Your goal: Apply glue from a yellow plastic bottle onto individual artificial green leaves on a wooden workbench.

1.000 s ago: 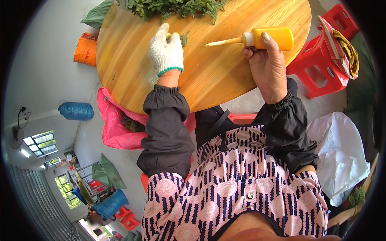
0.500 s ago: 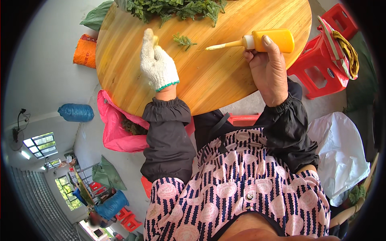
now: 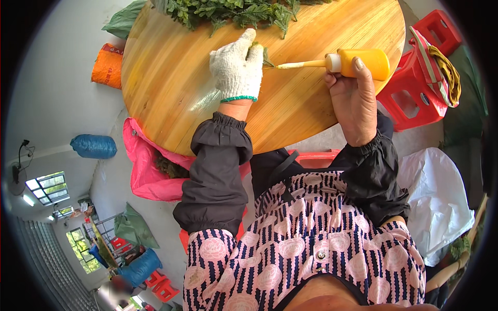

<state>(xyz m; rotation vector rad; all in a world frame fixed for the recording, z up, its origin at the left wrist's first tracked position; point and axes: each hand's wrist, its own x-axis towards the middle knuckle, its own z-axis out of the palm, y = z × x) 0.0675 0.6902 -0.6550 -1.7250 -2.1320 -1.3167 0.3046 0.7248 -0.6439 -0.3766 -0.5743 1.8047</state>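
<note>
My left hand (image 3: 236, 65), in a white knitted glove with a green cuff edge, is closed over the round wooden table (image 3: 176, 103). A small green plastic-looking sprig (image 3: 266, 57) pokes out from its fingertips, mostly hidden by the glove. Bare and raised by the table's right edge, my right hand (image 3: 355, 98) grips a yellow squeeze bottle (image 3: 365, 63) lying sideways in it. The bottle has a white collar and a long pale nozzle pointing left, its tip a little right of the sprig. A thin strand shows at that tip.
Green leafy branches (image 3: 244, 13) are heaped at the table's far side. A pink bag (image 3: 142, 171) hangs open below the left edge. Red stools (image 3: 415, 103) stand at the right, with a striped cloth bag on one. A white sack (image 3: 438, 202) lies at lower right.
My left hand has moved right, from beside the sprig onto it, and its fingers have closed on it. The bottle in my right hand sits slightly further right and lower in view.
</note>
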